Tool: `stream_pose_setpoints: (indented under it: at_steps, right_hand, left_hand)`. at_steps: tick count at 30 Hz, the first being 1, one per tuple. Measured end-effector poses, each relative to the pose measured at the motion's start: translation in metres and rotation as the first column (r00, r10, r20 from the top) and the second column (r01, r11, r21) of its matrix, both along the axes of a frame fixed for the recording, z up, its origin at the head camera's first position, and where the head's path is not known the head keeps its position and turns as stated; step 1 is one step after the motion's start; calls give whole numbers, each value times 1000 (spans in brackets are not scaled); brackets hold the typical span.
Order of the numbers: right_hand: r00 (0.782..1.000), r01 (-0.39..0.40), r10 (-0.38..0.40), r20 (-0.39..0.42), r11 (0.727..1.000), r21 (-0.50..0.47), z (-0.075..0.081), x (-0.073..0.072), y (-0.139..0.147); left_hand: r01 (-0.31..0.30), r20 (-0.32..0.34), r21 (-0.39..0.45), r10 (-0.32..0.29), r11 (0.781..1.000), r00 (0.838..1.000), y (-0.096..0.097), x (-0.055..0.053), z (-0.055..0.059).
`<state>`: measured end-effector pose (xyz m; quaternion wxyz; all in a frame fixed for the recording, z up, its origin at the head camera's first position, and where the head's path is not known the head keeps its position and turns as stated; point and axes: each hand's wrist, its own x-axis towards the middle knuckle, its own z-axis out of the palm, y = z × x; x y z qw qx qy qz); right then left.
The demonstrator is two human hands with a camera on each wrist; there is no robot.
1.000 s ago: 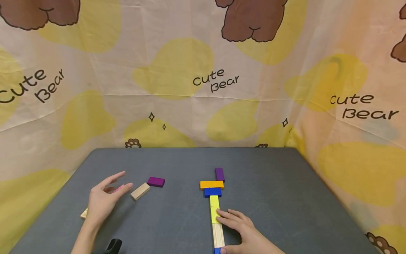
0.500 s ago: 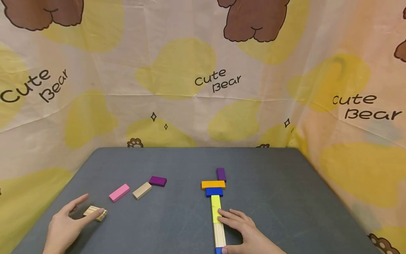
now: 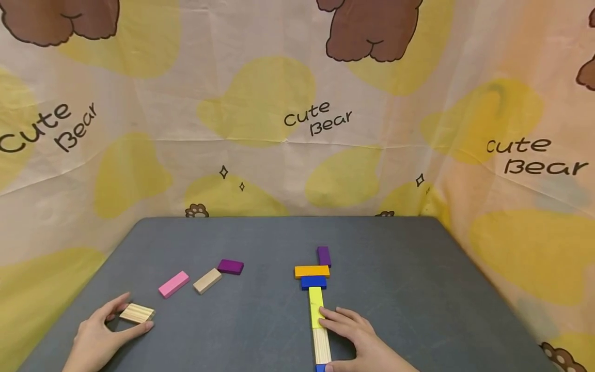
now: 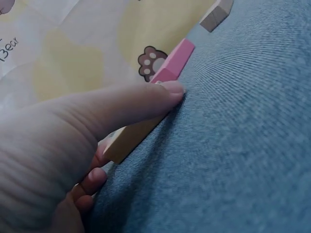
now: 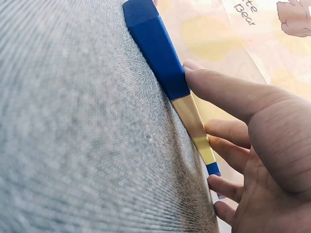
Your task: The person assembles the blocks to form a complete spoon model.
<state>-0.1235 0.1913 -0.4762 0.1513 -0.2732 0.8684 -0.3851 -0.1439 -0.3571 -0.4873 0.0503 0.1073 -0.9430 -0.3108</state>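
Note:
In the head view my left hand (image 3: 99, 330) is around a plain wooden block (image 3: 137, 312) lying on the table. The thumb stretches along the block's near side and the other fingers are at its left end and far side. From the left wrist, the thumb overlaps the plain block (image 4: 136, 138). My right hand (image 3: 360, 338) lies beside a row of blocks, fingertips at the yellow block (image 3: 316, 307). Its thumb is at the side of a blue block (image 5: 158, 56), with a plain block (image 3: 321, 345) between the blue and the yellow.
Beyond the row, a blue block (image 3: 313, 282) and an orange block (image 3: 312, 271) lie crosswise, near a purple block (image 3: 324, 256). Left of them are a pink block (image 3: 174, 284), a beige block (image 3: 207, 281) and a dark purple block (image 3: 230, 266). A printed cloth (image 3: 260, 103) hangs behind the table.
My left hand has moved left and nearer, from beside the pink block to the plain block, its thumb shifting from over that block to its near side. The right hand stays in place.

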Motion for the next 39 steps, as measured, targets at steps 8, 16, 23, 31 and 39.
stream_pose_setpoints:
  at_steps: [8,16,23,31,39]
  right_hand:
    - [1000,-3,3,-29,1000,1,0,2,1]
    - [999,-1,1,-32,1000,1,0,1,1]
    - [1000,2,-2,-29,1000,14,1,1,0]
    - [1000,-3,4,-31,1000,9,0,1,0]
    - [998,-14,14,-62,1000,9,0,1,0]
  left_hand:
    - [-24,6,-5,24,1000,1000,1,-3,-4]
    - [-42,59,9,42,999,997,6,-6,1]
    - [-66,89,40,62,997,994,8,-5,2]
    - [-74,117,39,69,996,991,7,-6,2]
    - [-61,131,32,56,998,990,7,-6,2]
